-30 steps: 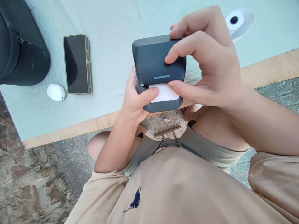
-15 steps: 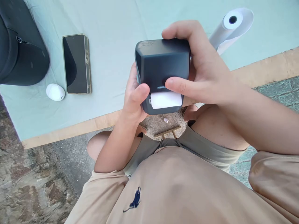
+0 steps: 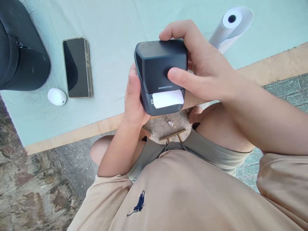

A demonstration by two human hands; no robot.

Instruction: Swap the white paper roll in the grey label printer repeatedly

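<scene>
A: ok tally time, what've you got?

B: one black printer (image 3: 154, 70), one phone (image 3: 75, 67), plus one little white rounded thing (image 3: 56, 97), can't tell what tbh

A: same here. that it?

B: nah, one paper roll (image 3: 218, 34) and one white paper strip (image 3: 167, 98) too

A: I get one black bag (image 3: 29, 65) as well

B: yep, and one left hand (image 3: 134, 102), one right hand (image 3: 203, 73), so two in all

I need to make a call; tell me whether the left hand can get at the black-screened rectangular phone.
Probably yes, once freed: the left hand is holding the dark boxy NIIMBOT printer, but nothing visible stands between that hand and the phone.
</scene>
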